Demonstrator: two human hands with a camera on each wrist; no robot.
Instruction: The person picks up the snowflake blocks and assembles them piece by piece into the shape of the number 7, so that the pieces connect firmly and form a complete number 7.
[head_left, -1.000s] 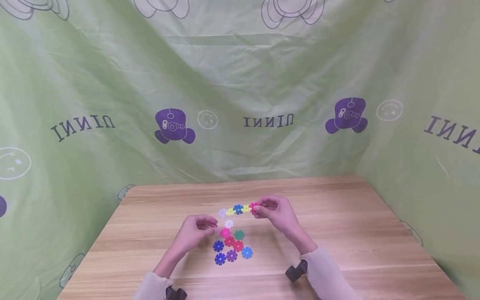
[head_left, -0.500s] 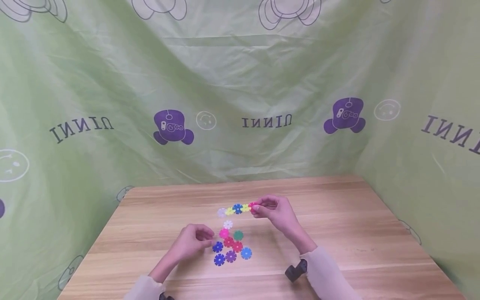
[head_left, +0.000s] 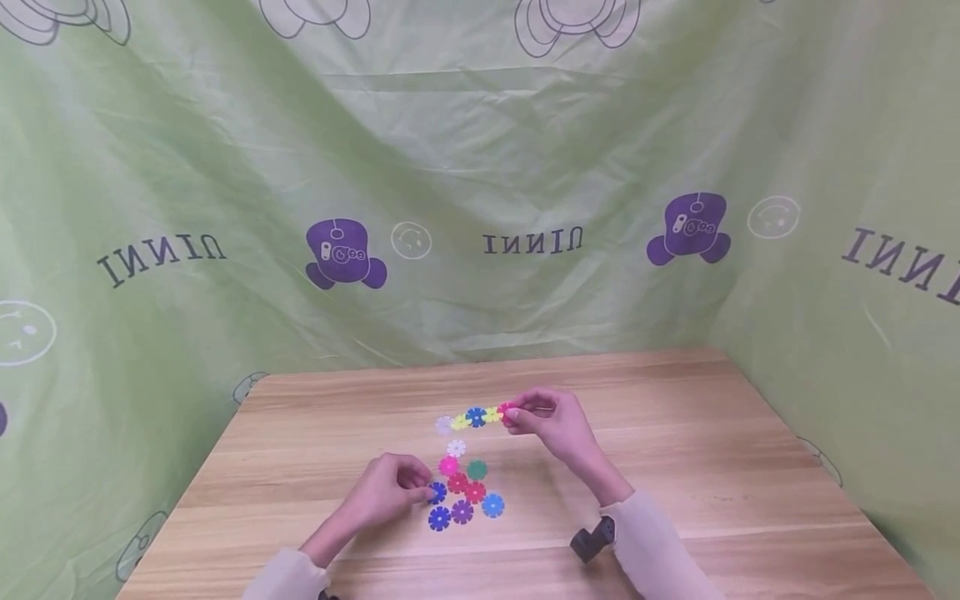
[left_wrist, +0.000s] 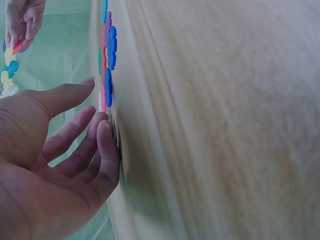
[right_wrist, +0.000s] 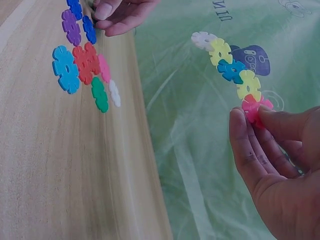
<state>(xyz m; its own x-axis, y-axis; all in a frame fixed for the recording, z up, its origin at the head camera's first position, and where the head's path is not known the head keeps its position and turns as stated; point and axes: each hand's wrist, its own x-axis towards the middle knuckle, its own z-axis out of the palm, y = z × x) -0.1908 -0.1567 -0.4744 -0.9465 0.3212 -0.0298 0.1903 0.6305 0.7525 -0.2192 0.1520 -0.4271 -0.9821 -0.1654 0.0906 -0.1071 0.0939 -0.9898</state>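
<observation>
My right hand (head_left: 553, 425) pinches the pink snowflake disc (right_wrist: 254, 107) at one end of a chain of interlocking plastic discs. The rest of the chain, yellow, blue, yellow and white (right_wrist: 202, 40), sticks out to the left, raised above the table. At the left edge of the loose discs is my left hand (head_left: 384, 492), fingertips right at a dark blue disc (head_left: 437, 492). The left wrist view shows a gap between that hand's thumb (left_wrist: 70, 97) and its loosely bent fingers, the dark blue disc (left_wrist: 108, 87) just beyond them.
Loose discs lie flat on the wooden table (head_left: 637, 542): another dark blue (head_left: 439, 518), purple (head_left: 462, 512), light blue (head_left: 492, 505), green (head_left: 477, 470), bright pink (head_left: 449, 466), white (head_left: 456, 448) and red (head_left: 475, 492) ones. A green printed curtain (head_left: 465, 325) hangs around the table.
My left hand has come toward me, from beside the bright pink disc to the dark blue disc. The right hand holds the chain in nearly the same place.
</observation>
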